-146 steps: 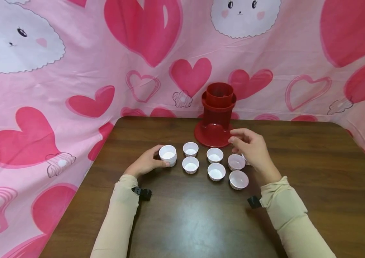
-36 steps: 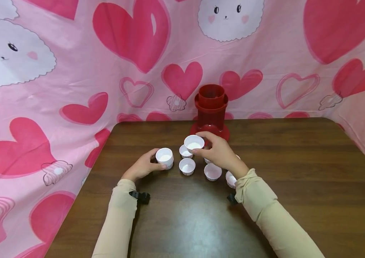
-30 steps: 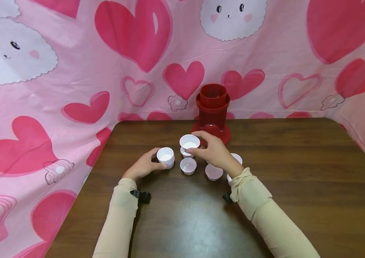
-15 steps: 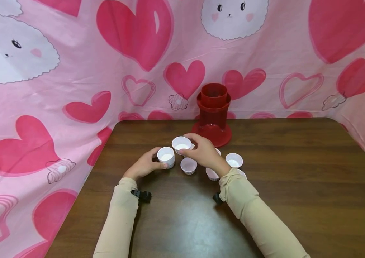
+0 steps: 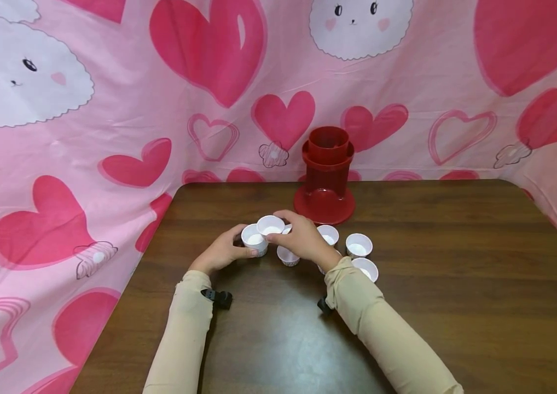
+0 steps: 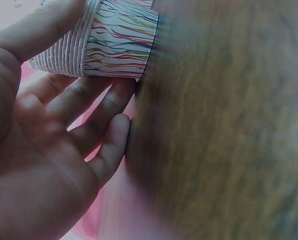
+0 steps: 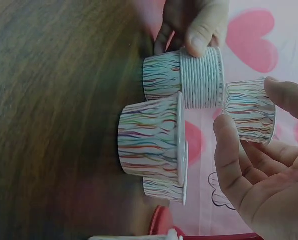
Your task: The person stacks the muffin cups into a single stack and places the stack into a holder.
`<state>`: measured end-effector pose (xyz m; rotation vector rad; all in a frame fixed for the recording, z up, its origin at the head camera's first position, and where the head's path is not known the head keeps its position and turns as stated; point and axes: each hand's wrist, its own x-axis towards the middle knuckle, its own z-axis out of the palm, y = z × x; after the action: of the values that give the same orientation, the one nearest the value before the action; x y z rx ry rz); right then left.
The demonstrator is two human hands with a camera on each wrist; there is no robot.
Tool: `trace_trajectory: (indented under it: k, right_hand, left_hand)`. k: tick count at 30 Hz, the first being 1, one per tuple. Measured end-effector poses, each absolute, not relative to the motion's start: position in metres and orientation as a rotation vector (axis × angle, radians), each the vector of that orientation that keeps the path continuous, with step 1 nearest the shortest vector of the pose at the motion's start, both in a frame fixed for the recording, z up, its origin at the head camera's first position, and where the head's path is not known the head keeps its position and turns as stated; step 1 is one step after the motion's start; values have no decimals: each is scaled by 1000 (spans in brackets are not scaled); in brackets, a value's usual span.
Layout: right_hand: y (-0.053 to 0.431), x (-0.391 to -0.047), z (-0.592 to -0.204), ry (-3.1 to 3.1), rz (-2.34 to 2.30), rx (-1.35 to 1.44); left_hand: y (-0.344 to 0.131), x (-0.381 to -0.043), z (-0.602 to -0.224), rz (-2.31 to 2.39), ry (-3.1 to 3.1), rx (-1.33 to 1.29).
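Observation:
My left hand grips a nested stack of paper baking cups at the table's left, thumb in front and fingers behind. In the left wrist view the stack shows wavy coloured stripes and many rims close together. My right hand pinches a single baking cup by its sides, just above the stack's right edge. In the right wrist view this cup is right at the stack's top rim. Below my right hand, a standing cup is partly covered, and another behind it barely shows.
More baking cups stand to the right: one cup behind my right wrist, another cup and a front one beside the sleeve. A red plastic holder with a round base stands at the back, before the pink heart-print cloth.
My right hand, first empty near the rightmost cups, now holds a cup and has carried it left and down to the stack. My left hand has stayed around the stack.

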<state>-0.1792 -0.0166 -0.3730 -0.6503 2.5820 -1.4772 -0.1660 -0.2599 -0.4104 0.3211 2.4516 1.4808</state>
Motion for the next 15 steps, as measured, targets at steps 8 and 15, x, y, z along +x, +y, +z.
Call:
trace_trajectory:
  k: [8, 15]
  right_hand:
    - [-25, -179, -376, 2569, -1498, -629]
    - [-30, -180, -375, 2473, -1559, -576]
  left_hand:
    - [-259, -165, -409, 1475, 2442, 288]
    - [-260, -167, -411, 1463, 2452, 277]
